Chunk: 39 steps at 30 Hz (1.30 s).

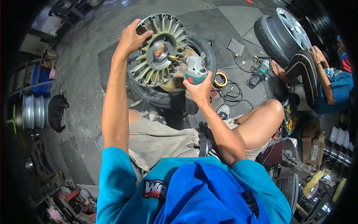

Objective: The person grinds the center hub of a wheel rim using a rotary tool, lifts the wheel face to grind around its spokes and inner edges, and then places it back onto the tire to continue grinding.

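My left hand [134, 37] grips the upper left rim of a round, many-spoked metal wheel face [151, 67], which is held tilted above a tire [205, 46] lying on the floor. In my right hand [200, 87] is a green and grey power tool [196, 69], its thin tip pointing left to the wheel's hub area. Whether the tip touches the metal I cannot tell. A brownish cloth or pad [173, 84] lies partly hidden behind the wheel.
Right of the tire are a yellow tape roll [220, 79], cables and a second power tool [254, 79]. Another person [328, 82] sits at the right, hands at a tired wheel [279, 33]. A black cat [57, 112] and silver rims [34, 112] are at the left.
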Available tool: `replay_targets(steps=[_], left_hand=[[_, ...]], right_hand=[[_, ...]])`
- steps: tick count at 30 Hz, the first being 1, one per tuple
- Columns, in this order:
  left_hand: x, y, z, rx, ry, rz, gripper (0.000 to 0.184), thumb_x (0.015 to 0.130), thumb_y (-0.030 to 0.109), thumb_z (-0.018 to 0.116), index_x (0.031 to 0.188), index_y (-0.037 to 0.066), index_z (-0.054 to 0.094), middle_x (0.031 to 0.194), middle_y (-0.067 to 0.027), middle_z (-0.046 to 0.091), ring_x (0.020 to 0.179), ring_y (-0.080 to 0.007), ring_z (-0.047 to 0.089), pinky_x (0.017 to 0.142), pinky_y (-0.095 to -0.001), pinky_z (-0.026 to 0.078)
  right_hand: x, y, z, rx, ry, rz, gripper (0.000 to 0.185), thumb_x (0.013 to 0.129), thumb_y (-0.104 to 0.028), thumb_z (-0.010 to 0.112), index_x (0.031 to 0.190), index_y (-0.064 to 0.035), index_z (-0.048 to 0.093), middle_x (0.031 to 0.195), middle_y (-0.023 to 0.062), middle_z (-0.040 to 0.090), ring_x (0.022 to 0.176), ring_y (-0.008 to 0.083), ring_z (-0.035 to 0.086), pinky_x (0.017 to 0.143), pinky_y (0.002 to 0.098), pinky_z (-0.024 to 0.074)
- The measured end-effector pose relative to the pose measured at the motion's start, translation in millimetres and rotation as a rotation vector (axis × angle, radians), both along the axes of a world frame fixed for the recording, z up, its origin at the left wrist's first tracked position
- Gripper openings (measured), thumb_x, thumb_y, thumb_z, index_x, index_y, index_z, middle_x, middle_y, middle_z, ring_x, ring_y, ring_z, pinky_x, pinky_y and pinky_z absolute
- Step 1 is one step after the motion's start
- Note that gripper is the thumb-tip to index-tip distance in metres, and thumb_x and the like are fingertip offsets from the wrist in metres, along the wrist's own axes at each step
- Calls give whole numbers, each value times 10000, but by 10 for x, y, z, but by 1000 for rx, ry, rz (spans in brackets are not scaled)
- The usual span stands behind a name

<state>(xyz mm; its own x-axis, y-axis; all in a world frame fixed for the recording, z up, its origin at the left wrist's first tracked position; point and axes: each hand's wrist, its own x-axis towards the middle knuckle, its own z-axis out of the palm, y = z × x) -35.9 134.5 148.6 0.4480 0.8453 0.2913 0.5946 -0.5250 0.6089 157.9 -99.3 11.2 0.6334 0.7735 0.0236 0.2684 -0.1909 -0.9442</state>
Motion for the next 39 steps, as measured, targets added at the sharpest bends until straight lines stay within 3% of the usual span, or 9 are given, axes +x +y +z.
replay_targets(steps=[2, 4, 8, 14, 16, 26, 31, 34, 39], left_hand=[[48, -28, 11, -14, 3, 7, 413, 884, 291, 836, 1135, 7, 673, 955, -116, 745, 831, -180, 683, 772, -353, 539], [35, 2, 21, 1, 56, 6, 534, 836, 317, 846, 1223, -8, 672, 1019, -202, 778, 930, -333, 763, 847, -430, 574], [61, -32, 11, 33, 20, 10, 547, 832, 305, 845, 1236, -17, 663, 1024, -207, 778, 930, -334, 766, 847, -433, 577], [95, -103, 55, 40, 38, 17, 556, 829, 304, 844, 1240, -22, 659, 1012, -216, 774, 911, -334, 768, 831, -433, 580], [109, -128, 77, -3, 36, 22, 425, 874, 292, 826, 1136, -5, 674, 971, -158, 757, 851, -249, 717, 785, -397, 546], [169, -124, 52, 50, 44, 33, 454, 868, 301, 832, 1172, 3, 674, 963, -159, 762, 840, -264, 732, 788, -398, 560], [222, -125, 88, 23, 61, -6, 549, 840, 300, 827, 1266, -2, 656, 1005, -235, 769, 920, -358, 761, 842, -454, 578], [244, -133, 67, 73, 70, 16, 466, 863, 287, 833, 1189, 0, 664, 953, -173, 763, 838, -271, 743, 779, -406, 568], [263, -184, 105, 37, 64, 32, 460, 863, 284, 833, 1185, 0, 667, 950, -173, 763, 850, -271, 745, 784, -406, 566]], right_hand=[[-6, 3, -4, -42, 19, -3, 821, 652, -290, 920, 1256, 1, 446, 1099, 209, 684, 1002, 347, 692, 891, 451, 540], [5, 68, 45, -14, -41, 2, 823, 654, -266, 932, 1260, -9, 437, 1104, 215, 690, 1013, 361, 699, 898, 460, 545], [49, 102, 177, 39, -121, 102, 838, 647, -210, 945, 1266, -24, 412, 1106, 267, 701, 1045, 459, 692, 902, 503, 545], [64, 80, 135, 52, -129, 114, 850, 648, -222, 945, 1284, -32, 413, 1112, 264, 702, 1049, 448, 697, 917, 499, 548], [118, 57, 104, 26, -118, 83, 819, 649, -228, 952, 1245, -14, 433, 1100, 232, 697, 1013, 377, 705, 886, 449, 559], [358, -54, -131, 54, -135, 45, 811, 660, -245, 914, 1259, 1, 426, 1057, 218, 665, 952, 339, 685, 859, 453, 545], [249, -257, -104, -103, 103, 154, 825, 660, -305, 929, 1270, 35, 489, 1205, 242, 662, 1064, 311, 678, 932, 422, 539], [194, -230, -318, -229, -32, 1, 893, 658, -341, 943, 1305, 65, 480, 1221, 250, 656, 1104, 315, 666, 963, 420, 526], [174, -285, -156, -182, 170, 27, 941, 668, -356, 947, 1339, 98, 468, 1255, 249, 647, 1139, 319, 649, 995, 415, 514]])
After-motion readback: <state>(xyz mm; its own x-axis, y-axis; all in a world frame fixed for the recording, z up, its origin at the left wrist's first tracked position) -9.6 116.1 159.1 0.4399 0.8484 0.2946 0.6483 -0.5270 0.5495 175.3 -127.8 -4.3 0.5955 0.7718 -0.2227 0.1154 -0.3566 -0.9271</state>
